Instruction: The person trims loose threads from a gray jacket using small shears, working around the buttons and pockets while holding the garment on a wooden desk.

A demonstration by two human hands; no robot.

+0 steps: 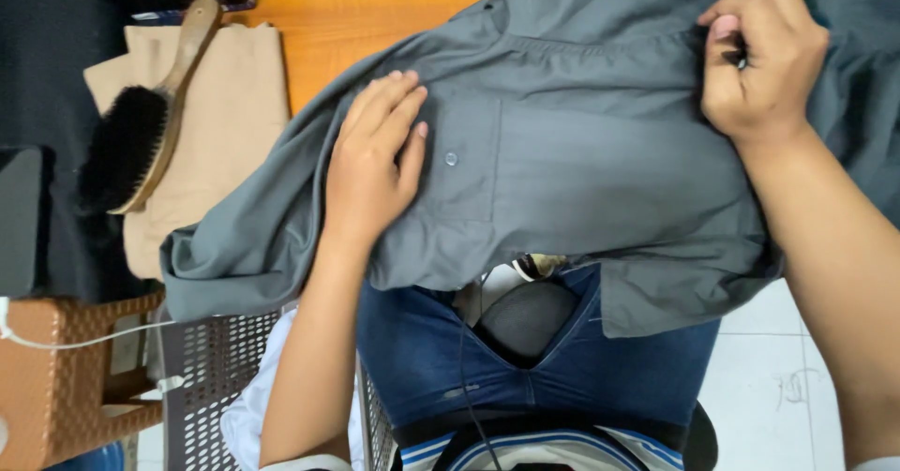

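A grey button-up shirt (581, 152) lies spread over the edge of an orange wooden table (347, 21) and hangs down onto my lap. My left hand (375, 157) rests flat on the shirt's button placket, fingers together, just left of a small button (451, 159). My right hand (759, 54) is closed in a pinch on a fold of the shirt's fabric near its upper right. Part of the shirt runs out of view at the top right.
A wooden brush with black bristles (141, 124) lies on folded beige cloth (234, 124) at the left. Dark fabric (47, 59) covers the far left. A brown woven stool (66, 377) and a grey perforated basket (216, 377) stand below the table, beside a white-tiled floor (778, 368).
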